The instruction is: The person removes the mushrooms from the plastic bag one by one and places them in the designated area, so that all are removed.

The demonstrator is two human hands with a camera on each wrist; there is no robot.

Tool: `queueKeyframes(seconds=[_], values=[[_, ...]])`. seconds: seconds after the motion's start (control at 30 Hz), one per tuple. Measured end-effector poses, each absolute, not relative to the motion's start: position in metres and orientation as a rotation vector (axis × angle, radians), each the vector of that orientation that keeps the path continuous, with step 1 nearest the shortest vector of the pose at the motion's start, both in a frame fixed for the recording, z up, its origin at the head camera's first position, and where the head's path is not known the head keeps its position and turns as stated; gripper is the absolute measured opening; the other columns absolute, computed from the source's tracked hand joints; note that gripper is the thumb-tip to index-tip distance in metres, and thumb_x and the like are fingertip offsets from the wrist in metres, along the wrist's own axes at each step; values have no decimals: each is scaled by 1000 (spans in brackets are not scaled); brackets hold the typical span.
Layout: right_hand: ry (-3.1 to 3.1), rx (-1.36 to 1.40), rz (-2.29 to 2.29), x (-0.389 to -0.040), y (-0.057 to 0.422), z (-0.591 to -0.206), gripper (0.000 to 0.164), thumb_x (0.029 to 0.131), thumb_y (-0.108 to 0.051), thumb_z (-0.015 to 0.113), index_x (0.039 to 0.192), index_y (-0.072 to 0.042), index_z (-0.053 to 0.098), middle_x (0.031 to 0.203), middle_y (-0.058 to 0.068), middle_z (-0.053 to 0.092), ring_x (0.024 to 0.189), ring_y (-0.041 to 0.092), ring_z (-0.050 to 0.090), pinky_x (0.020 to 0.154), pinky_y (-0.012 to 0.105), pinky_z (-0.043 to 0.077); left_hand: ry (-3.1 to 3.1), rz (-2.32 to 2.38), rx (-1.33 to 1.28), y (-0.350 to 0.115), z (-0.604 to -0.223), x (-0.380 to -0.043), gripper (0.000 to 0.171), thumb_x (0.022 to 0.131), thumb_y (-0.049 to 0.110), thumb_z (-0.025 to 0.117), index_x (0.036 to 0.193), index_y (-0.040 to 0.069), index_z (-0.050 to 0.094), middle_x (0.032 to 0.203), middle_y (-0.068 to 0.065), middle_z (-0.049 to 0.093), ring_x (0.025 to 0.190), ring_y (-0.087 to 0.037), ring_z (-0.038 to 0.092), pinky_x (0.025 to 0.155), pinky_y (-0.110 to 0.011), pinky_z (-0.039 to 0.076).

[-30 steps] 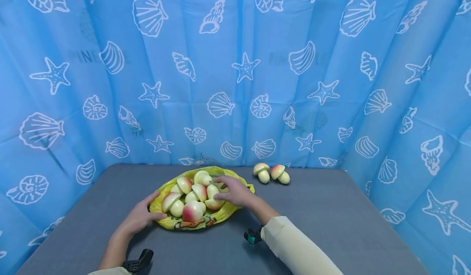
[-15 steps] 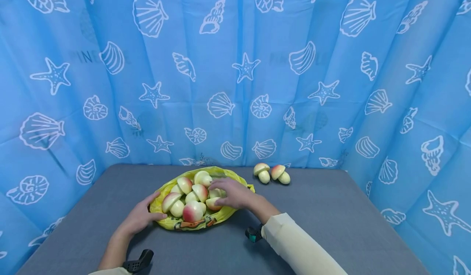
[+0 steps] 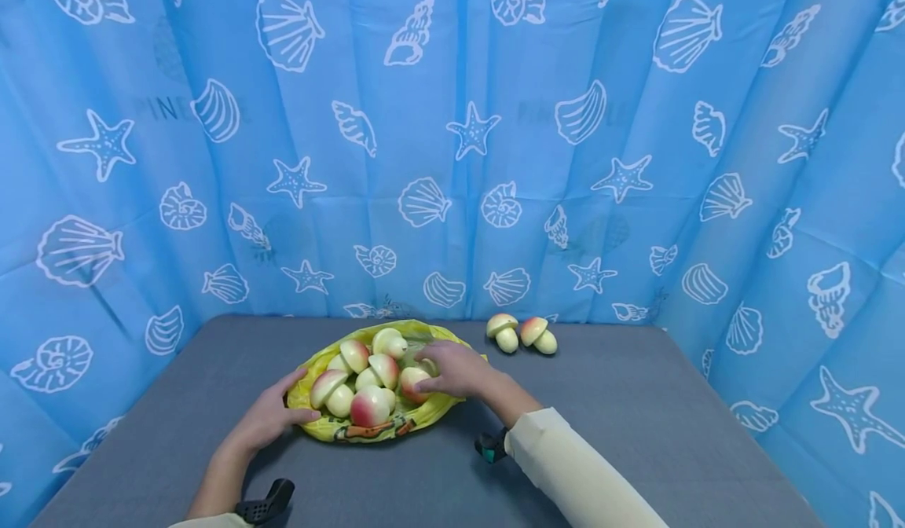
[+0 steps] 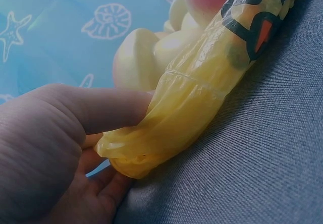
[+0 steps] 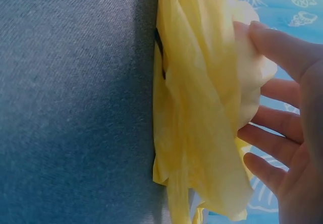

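Note:
A yellow plastic bag point(image 3: 441, 412) lies on the table with its mouth rolled open, holding several pale toy mushrooms point(image 3: 370, 407) with pink-tinged caps. At its left end my left hand point(image 3: 265, 418) grips the rim; the left wrist view shows the thumb on the inner side of the plastic point(image 4: 176, 113) and the fingers outside and below. Over the bag's right side, my right hand point(image 3: 456, 367) holds a toy mushroom point(image 3: 412, 385) between thumb and fingers. Part of that mushroom is hidden by the hand; its pale surface point(image 5: 248, 77) shows in the right wrist view.
Two more toy mushrooms, one point(image 3: 503, 331) beside the other point(image 3: 539, 334), lie at the table's back edge, right of the bag. The table point(image 3: 636, 434) has a grey cloth top. A blue curtain point(image 3: 452, 159) with white shell prints hangs behind and around it.
The toy mushroom at my right hand has turned, its pink cap now facing more upward and its stem mostly out of sight. My right hand shifted slightly over it. My left hand stayed put.

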State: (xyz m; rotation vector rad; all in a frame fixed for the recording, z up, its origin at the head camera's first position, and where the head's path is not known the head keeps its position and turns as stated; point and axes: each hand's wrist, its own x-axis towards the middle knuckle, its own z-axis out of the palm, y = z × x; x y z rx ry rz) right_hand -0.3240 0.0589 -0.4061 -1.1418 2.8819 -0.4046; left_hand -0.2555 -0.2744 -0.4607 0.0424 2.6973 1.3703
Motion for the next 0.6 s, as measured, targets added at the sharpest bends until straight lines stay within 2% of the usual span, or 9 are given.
queueKeyframes(seconds=[0.23,0.47,0.6], values=[[2865,-1177,-455,-325,62,-408,53,88,-48,68,125,-11,65,124,2,64,117,21,56,98,38,45,2706,1360,41,-273,-459,-255,97,81,34,77,151,-4,23,151,-36,20,137,-54,18,107,-67,19],[2787,-1155,-515,-324,62,-405,52,87,-40,73,130,-14,62,131,1,59,124,20,50,102,38,42,2710,1357,60,-273,-457,-254,95,82,33,77,151,-5,24,150,-36,21,136,-54,19,106,-68,20],[2755,-1177,-515,-323,61,-404,56,85,-41,74,132,-14,61,133,1,57,126,20,48,104,38,40,2713,1350,49,-275,-459,-255,96,81,34,77,151,-5,24,150,-36,21,136,-54,19,106,-68,20]])
